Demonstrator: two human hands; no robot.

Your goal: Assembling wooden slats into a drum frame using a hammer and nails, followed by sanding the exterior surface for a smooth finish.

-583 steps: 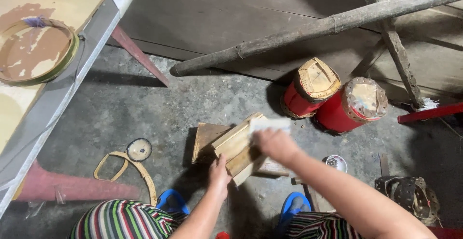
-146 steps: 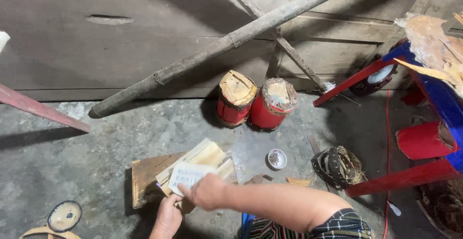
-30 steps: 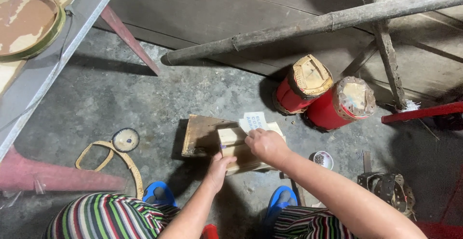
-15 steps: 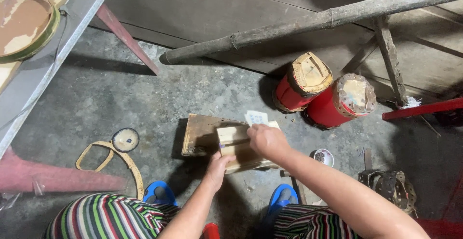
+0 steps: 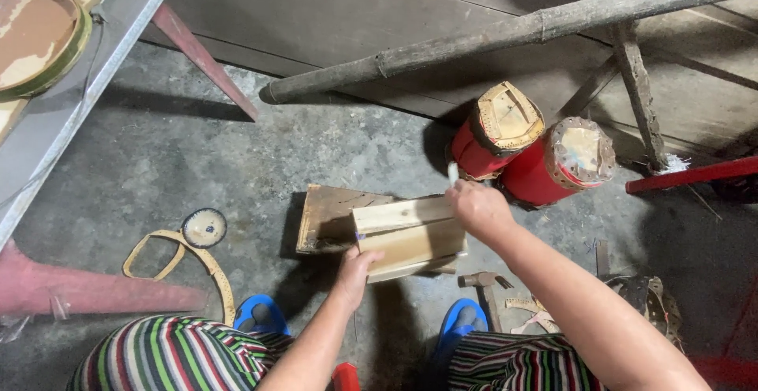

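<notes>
On the concrete floor (image 5: 158,162), between the person's blue sandals, pale wooden slats (image 5: 409,237) lay stacked across a darker board (image 5: 332,216). Left hand (image 5: 357,269) gripped the stack's near edge; right hand (image 5: 480,208) was clenched on a small white stick (image 5: 453,173) at the far corner. Good practice, judged here: hold the stack firm while marking along the edge. Slats looked smooth, flat, unfinished
</notes>
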